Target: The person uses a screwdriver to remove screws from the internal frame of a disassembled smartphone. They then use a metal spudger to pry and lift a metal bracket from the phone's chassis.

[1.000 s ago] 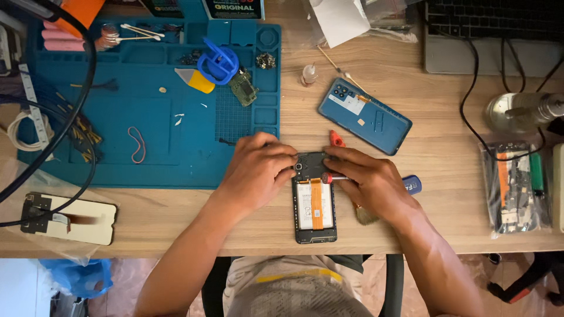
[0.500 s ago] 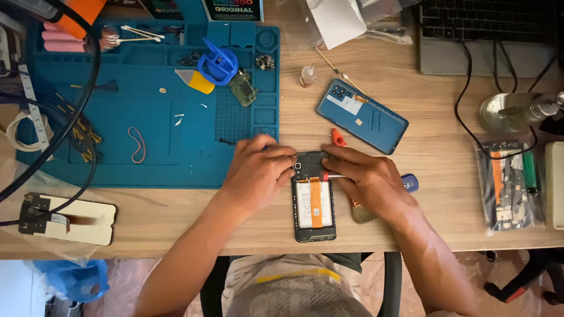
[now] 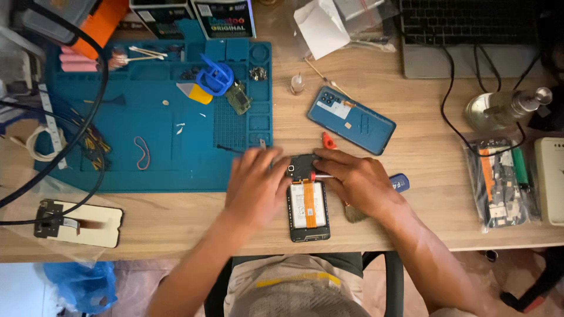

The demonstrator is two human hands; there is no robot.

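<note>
So we're working on an opened smartphone lying back-up near the front edge of the wooden desk, battery and an orange flex strip showing. Our left hand is resting on the phone's left edge at about 9 o'clock, fingers loosely spread and pressing down, not pinching anything. Our right hand is sitting at 2 o'clock from the phone, fingers pinched narrow around a thin red-tipped screwdriver pointing at the black top section. The blue back cover is lying at 1 o'clock, well apart. The blue repair mat is spreading out toward 10 o'clock, and a detached screen is sitting at far 9 o'clock.
</note>
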